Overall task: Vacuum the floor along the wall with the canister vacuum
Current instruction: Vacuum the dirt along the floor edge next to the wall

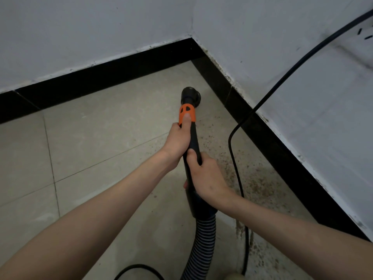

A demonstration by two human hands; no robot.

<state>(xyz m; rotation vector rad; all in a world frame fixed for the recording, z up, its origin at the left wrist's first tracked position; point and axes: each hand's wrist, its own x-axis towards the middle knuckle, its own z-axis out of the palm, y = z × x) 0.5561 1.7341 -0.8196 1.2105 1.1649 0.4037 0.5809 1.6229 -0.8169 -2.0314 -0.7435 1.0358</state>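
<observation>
A black vacuum wand (194, 138) with an orange collar (187, 112) points down at the tiled floor near the room corner. Its round black nozzle (191, 96) sits on the floor close to the right-hand wall's black skirting (268, 134). My left hand (179, 142) grips the wand high up, its thumb lying on the orange collar. My right hand (207, 178) grips the wand lower down, just above the ribbed hose (201, 245). Brown dirt specks (256, 184) lie on the floor along the right wall.
A black power cord (236, 158) hangs from the right wall and trails over the dirty floor strip. Another cord loop (139, 268) lies at the bottom edge. Two white walls meet in a corner (192, 37) ahead. Beige tiles (90, 138) stretch to the left.
</observation>
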